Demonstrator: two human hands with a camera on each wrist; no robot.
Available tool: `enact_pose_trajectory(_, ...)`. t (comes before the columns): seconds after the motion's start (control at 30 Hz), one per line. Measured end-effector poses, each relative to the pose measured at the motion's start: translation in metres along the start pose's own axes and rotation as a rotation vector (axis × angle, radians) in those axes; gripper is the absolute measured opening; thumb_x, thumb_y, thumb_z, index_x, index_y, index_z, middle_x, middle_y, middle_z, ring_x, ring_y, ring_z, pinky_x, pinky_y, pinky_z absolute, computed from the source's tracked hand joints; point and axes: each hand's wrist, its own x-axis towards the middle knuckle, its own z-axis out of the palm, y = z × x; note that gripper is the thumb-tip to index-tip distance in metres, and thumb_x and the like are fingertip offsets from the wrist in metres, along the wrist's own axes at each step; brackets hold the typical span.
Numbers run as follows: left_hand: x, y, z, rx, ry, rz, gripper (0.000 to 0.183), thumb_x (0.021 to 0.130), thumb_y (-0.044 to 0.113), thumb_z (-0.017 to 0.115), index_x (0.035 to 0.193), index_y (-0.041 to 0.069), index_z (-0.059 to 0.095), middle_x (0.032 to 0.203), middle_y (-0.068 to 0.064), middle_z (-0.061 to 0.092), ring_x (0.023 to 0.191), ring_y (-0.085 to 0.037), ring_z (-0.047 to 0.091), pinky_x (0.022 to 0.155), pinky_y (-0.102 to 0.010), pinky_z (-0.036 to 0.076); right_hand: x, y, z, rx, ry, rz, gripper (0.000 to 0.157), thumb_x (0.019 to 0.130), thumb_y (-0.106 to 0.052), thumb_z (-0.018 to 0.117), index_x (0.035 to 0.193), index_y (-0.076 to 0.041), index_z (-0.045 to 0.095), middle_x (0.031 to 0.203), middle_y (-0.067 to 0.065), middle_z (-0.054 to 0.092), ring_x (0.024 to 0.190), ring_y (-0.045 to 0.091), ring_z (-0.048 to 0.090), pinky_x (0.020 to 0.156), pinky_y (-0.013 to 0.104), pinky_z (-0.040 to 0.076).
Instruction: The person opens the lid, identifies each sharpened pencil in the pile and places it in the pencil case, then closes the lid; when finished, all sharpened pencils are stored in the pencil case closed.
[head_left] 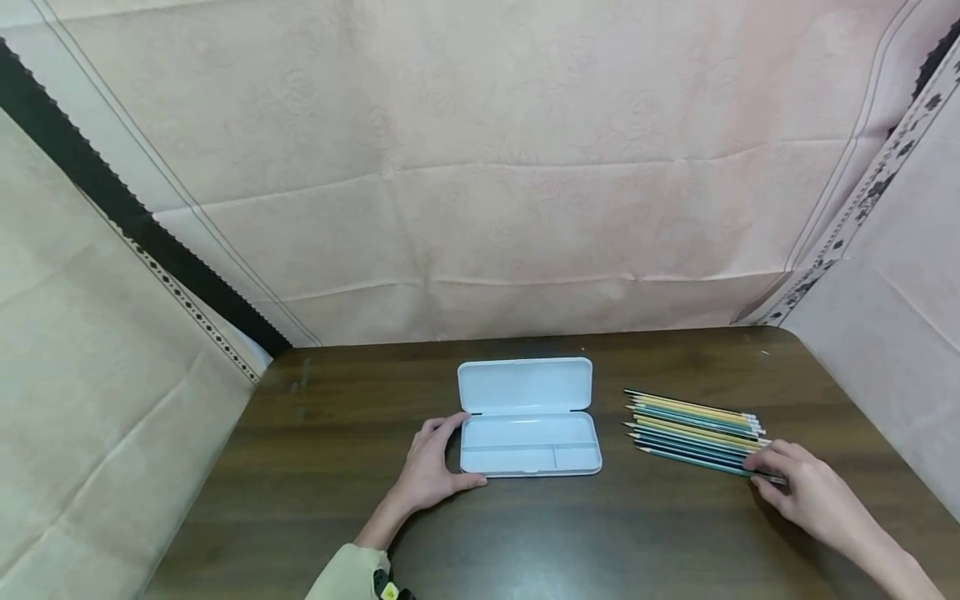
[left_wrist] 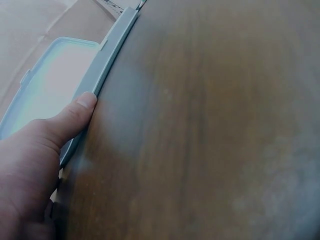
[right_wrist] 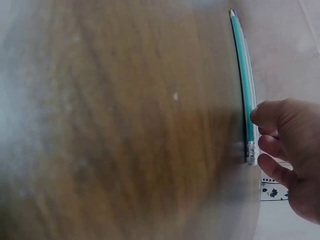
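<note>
A light blue pencil case (head_left: 506, 461) lies unfolded on the table, its lid (head_left: 525, 386) tipped back and its divided tray bare. My left hand (head_left: 433, 468) grips the left end of the case, thumb at the front edge and a finger by the hinge corner. In the left wrist view the thumb (left_wrist: 76, 116) presses on the front rim. To the right, several green and yellow pencils (head_left: 693, 422) lie side by side, tips pointing left. My right hand (head_left: 806, 490) pinches the nearest green pencil (right_wrist: 242, 60) close to its eraser end.
The dark wooden table (head_left: 337, 433) has a rounded corner at the far right. Pale cloth (head_left: 525, 208) hangs behind it and along both sides. A small white speck (right_wrist: 175, 96) shows on the wood in the right wrist view.
</note>
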Motion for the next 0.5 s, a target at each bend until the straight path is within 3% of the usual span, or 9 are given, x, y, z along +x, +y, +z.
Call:
enact_pose_trajectory(0.27,0.0008,0.0006,0.001,-0.002,0.003,-0.008,0.092,0.071,0.048,0.089,0.148,0.021,0.047,0.139,-0.013,0.047,0.126,-0.036,0.042,0.093,-0.061,0.038,-0.0001,-0.0004,0.0058,-0.048,-0.013,0.026,0.046,0.051,0.009,0.085,0.082,-0.021,0.068,0.09,-0.006,0.061,0.079,0.011,0.058,0.07,0.016,0.042)
enact_pose_trajectory(0.5,0.0001,0.0005,0.001,-0.002,0.007,-0.015,0.092,0.071,0.047,0.09,0.148,0.02,0.047,0.139,-0.013,0.048,0.126,-0.036,0.042,0.094,-0.061,0.038,0.0025,-0.0028,0.0079,-0.093,-0.038,0.027,0.046,0.05,0.005,0.087,0.081,-0.022,0.067,0.09,-0.004,0.062,0.079,0.013,0.059,0.066,0.023,0.044)
